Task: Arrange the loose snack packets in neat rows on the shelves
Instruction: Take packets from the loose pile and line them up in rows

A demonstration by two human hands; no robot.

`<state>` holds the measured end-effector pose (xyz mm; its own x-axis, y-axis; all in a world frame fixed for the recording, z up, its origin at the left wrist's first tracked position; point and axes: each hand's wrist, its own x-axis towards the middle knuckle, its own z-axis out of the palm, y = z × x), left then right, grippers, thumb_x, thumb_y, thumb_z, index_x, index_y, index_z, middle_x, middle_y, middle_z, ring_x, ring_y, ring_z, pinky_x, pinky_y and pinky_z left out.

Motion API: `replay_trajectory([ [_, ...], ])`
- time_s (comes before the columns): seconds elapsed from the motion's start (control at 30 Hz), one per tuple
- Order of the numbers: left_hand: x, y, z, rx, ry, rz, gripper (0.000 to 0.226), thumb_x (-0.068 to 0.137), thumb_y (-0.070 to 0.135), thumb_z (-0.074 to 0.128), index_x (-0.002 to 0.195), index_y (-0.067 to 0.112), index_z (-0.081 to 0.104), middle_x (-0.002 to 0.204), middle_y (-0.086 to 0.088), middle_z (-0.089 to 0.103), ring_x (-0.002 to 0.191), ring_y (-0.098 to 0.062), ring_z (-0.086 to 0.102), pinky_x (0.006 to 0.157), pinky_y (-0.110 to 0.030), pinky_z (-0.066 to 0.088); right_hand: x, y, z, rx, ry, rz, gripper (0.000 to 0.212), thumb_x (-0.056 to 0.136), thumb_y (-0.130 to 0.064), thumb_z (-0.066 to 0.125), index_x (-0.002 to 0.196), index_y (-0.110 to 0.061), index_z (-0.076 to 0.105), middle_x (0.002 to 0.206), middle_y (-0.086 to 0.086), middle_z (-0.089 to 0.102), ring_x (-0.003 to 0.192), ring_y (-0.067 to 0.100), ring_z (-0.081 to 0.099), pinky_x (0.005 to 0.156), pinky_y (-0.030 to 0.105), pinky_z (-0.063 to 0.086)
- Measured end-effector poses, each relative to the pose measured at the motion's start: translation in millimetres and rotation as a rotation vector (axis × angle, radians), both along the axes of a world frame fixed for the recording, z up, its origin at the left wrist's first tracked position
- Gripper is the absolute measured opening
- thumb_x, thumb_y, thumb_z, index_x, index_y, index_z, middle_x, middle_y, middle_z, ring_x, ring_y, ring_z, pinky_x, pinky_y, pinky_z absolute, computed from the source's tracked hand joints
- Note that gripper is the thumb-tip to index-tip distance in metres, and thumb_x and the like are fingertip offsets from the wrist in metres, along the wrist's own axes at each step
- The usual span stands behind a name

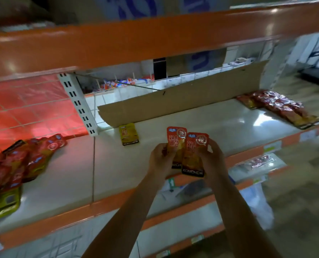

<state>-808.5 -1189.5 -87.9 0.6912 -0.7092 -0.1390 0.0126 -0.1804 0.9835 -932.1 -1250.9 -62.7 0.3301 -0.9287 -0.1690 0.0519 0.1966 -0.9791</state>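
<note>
The left hand [161, 158] has its fingers curled round the left edge of the left red packet [175, 141]. The right hand [211, 152] pinches the right edge of the right red packet [195, 155], which overlaps the first. Both packets are held upright over the near middle of the white shelf [117, 164]. A yellow packet [128, 134] lies farther back, by a cardboard strip [182, 95]. A heap of loose packets [19, 162] sits at the left, and a row of red packets [279, 108] at the far right.

Held red packets [194, 154]: two. Lone yellow packet [128, 134]: one. Cardboard sheet [182, 97]: one.
</note>
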Motion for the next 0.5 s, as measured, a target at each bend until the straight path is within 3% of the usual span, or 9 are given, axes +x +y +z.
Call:
replay_trajectory([
  [0.03, -13.3, -9.2, -0.4, -0.006, 0.004, -0.018, 0.003, 0.092, 0.028, 0.062, 0.091, 0.027, 0.059, 0.092, 0.002, 0.067, 0.085, -0.015, 0.066, 0.077, -0.034, 0.055, -13.9, -8.3, -0.5, -0.001, -0.003, -0.010, 0.033, 0.090, -0.008, 0.059, 0.120, -0.022, 0.057, 0.101, 0.004, 0.069, 0.081, 0.021, 0.071, 0.060, 0.033, 0.059],
  [0.1, -38.6, -27.1, -1.9, -0.015, -0.035, -0.043, 0.006, 0.092, 0.029, 0.062, 0.097, 0.027, 0.058, 0.092, 0.006, 0.066, 0.085, -0.011, 0.065, 0.074, -0.029, 0.053, -40.6, -25.0, -1.8, 0.027, -0.015, -0.049, 0.034, 0.089, -0.005, 0.058, 0.122, -0.015, 0.057, 0.107, 0.013, 0.068, 0.089, 0.032, 0.070, 0.075, 0.050, 0.058],
  [0.17, -64.8, -44.9, -3.3, -0.007, -0.040, -0.054, 0.010, 0.092, 0.028, 0.062, 0.102, 0.025, 0.059, 0.096, 0.002, 0.067, 0.086, -0.014, 0.065, 0.076, -0.031, 0.053, -68.0, -41.1, -4.2, 0.063, -0.028, -0.093, 0.027, 0.088, -0.001, 0.056, 0.112, -0.010, 0.061, 0.107, 0.021, 0.067, 0.092, 0.040, 0.067, 0.084, 0.060, 0.053],
  [0.23, -91.0, -61.4, -3.7, -0.005, 0.014, -0.066, 0.009, 0.092, 0.026, 0.062, 0.101, 0.023, 0.060, 0.100, -0.003, 0.068, 0.092, -0.021, 0.066, 0.084, -0.038, 0.055, -95.1, -56.4, -7.3, 0.096, -0.044, -0.134, 0.025, 0.085, 0.005, 0.054, 0.102, -0.011, 0.063, 0.104, 0.023, 0.067, 0.088, 0.038, 0.067, 0.085, 0.059, 0.053],
  [0.37, -133.9, -90.4, -3.5, -0.021, 0.113, -0.089, 0.009, 0.092, 0.021, 0.062, 0.086, 0.027, 0.058, 0.092, -0.003, 0.066, 0.092, -0.024, 0.066, 0.082, -0.038, 0.054, -142.8, -77.1, -10.6, 0.085, -0.092, -0.175, 0.041, 0.078, 0.017, 0.046, 0.105, -0.009, 0.063, 0.098, 0.021, 0.067, 0.089, 0.040, 0.066, 0.083, 0.056, 0.054],
  [0.5, -162.5, -120.3, -1.8, -0.004, 0.079, -0.156, 0.012, 0.088, 0.014, 0.065, 0.096, 0.020, 0.061, 0.100, -0.008, 0.068, 0.096, -0.026, 0.066, 0.083, -0.038, 0.055, -175.2, -96.6, -10.6, 0.075, -0.101, -0.199, 0.052, 0.077, 0.021, 0.042, 0.117, -0.008, 0.060, 0.098, 0.018, 0.069, 0.086, 0.038, 0.068, 0.078, 0.051, 0.056],
])
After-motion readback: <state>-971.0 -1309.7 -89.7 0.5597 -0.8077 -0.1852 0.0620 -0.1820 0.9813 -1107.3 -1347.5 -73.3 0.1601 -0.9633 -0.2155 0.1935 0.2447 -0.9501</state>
